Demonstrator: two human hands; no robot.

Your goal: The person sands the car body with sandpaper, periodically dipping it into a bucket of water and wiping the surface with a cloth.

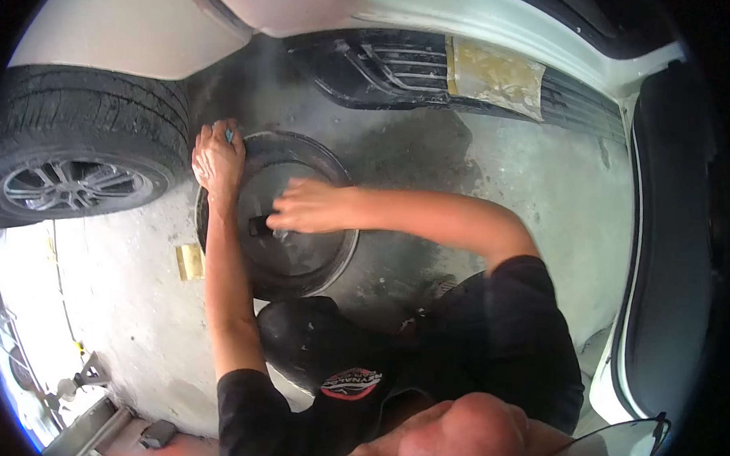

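A round, dark-rimmed basin (pixel 342 160) stands on the floor in front of me, with a grey, watery-looking surface inside. My left hand (pixel 218 159) is closed at its upper left rim, and the skin looks wet. A small light-blue piece (pixel 229 135) shows between its fingers; most of it is hidden. Over the middle of the basin, my right hand (pixel 309 204) has its fingers curled together, slightly blurred. At those fingertips is a small dark block-like piece (pixel 259 225). The frame does not settle whether the fingers pinch it.
A car tyre (pixel 95 105) stands close on the left. Ahead is a dark bumper grille (pixel 408 70) with a yellowish sheet (pixel 496 75) on it. An open vehicle door (pixel 675 241) borders the right. A tan patch (pixel 191 262) lies beside the basin; a grey block (pixel 157 434) sits lower left.
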